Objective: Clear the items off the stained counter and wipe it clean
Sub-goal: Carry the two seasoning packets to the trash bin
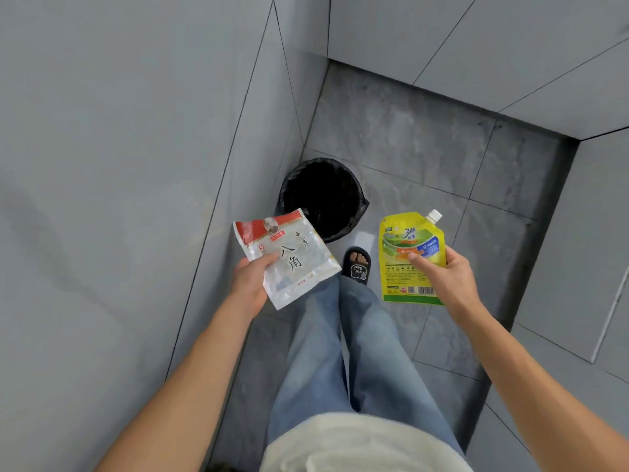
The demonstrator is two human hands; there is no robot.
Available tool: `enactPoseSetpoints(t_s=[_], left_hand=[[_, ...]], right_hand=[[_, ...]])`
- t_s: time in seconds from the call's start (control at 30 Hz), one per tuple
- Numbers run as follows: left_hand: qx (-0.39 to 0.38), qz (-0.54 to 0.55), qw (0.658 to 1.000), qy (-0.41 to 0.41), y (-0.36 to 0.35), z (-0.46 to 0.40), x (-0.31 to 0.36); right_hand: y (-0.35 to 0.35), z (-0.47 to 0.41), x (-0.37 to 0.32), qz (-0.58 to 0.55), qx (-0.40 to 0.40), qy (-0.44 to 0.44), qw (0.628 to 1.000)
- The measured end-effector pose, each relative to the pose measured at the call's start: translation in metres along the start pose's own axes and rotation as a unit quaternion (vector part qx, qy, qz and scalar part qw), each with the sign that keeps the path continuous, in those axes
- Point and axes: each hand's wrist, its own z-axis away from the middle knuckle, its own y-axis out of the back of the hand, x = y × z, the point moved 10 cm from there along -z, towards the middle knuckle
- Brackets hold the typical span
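Standing over a black-lined bin [323, 199] on the grey tile floor [425, 148], a packet in each hand. Left hand [250, 284] pinching the lower corner of a flat red-and-clear spice packet [289, 257], thumb on top, fingers curled beneath — packet tilted, its top edge already overlapping the bin's near rim in view. Right hand [449, 277] gripping a yellow spouted pouch [412, 260] by its right side, thumb pressed across the printed face, white cap pointing up and away; pouch hanging over bare floor, beside the bin rather than above it.

Likely step: dropping both items in the bin, part of clearing the table, which is out of view here. To do it well: bring each packet fully over the dark opening before letting go, since flat, light packets tend to flutter and slide off a rim. Better to release low, close to the liner, one hand at a time. Spouted pouch probably heavier if any liquid remains — cap best checked for tightness. Sandalled foot [356, 265] just beside the bin; worth keeping clear.
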Motion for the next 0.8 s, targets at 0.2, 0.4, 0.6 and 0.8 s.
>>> enactPoseSetpoints(t_s=[0.2,0.4,0.6,0.8], left_hand=[[0.014,-0.058,0.998,-0.032,-0.053,-0.135,0.005],[0.05,-0.146,0.986,-0.064,-0.082,-0.27,-0.019],[0.069,-0.181,0.977,-0.093,-0.117,-0.381,-0.031],[0.025,-0.27,0.959,-0.086,-0.156,-0.449,-0.051]], right_hand=[[-0.091,-0.126,0.01,-0.015,-0.018,0.011,1.0],[-0.182,-0.254,0.054,0.015,-0.028,0.033,0.999],[-0.263,-0.352,0.086,0.122,-0.089,0.074,0.986],[-0.311,-0.41,0.106,0.242,-0.13,0.078,0.958]])
